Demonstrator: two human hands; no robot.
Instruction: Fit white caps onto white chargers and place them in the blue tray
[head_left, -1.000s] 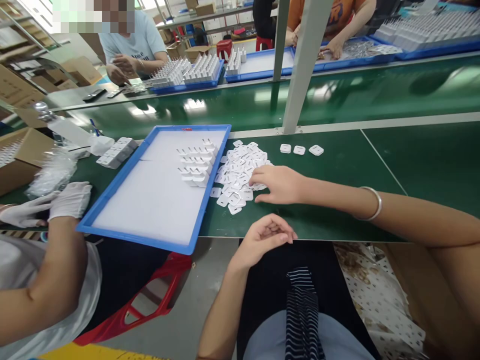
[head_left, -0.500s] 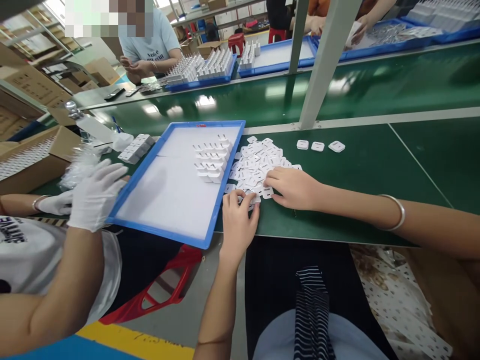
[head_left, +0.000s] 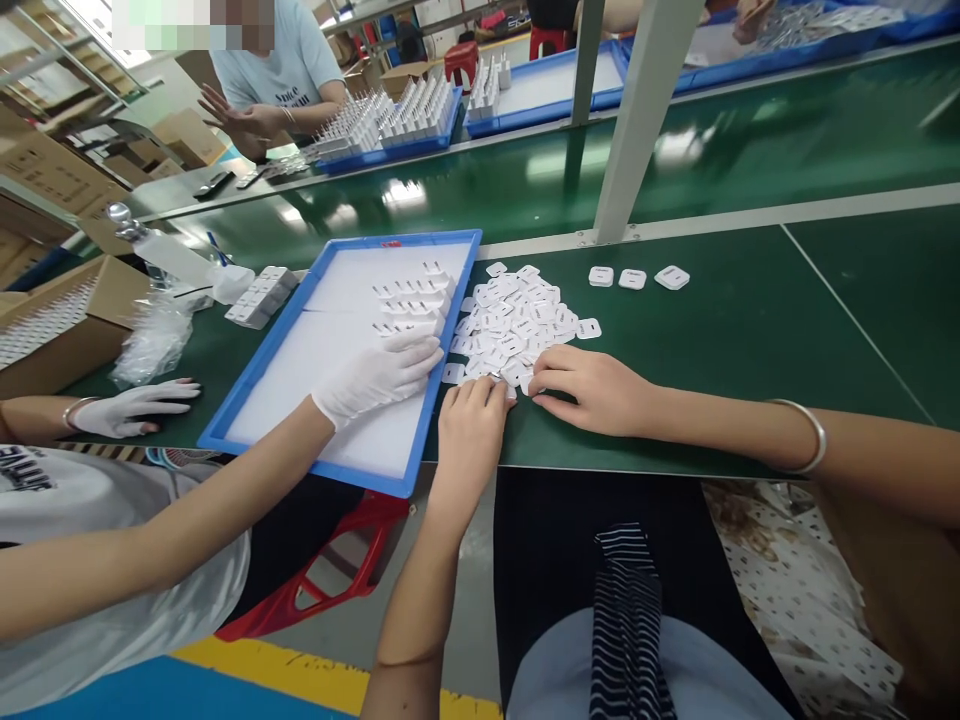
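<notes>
Small white square plastic plates (head_left: 517, 310), each with a slot and some with dark print, lie in a loose pile on the green bench. At the pile's near edge my left hand (head_left: 472, 425) is closed, palm down, with a white plate showing at its fingertips. My right hand (head_left: 592, 390), close beside it, pinches the edge of another white plate between thumb and fingers. Three spots of the same plates sit apart behind the right hand: a small stack (head_left: 601, 276), a middle plate (head_left: 632, 279) and a right plate (head_left: 672, 277).
Left of the pile stands a blue-rimmed tray (head_left: 262, 350) holding rows of white plug adapters (head_left: 416, 295). A co-worker's gloved hand (head_left: 379, 380) reaches over it. A metal post (head_left: 637, 120) rises behind the pile. White blocks (head_left: 260, 297) and an open carton (head_left: 97, 310) are further left.
The co-worker's gloved hand has moved right, over the tray beside the adapters. My two hands stay at the pile's near edge, the left fingers now more closed together.
</notes>
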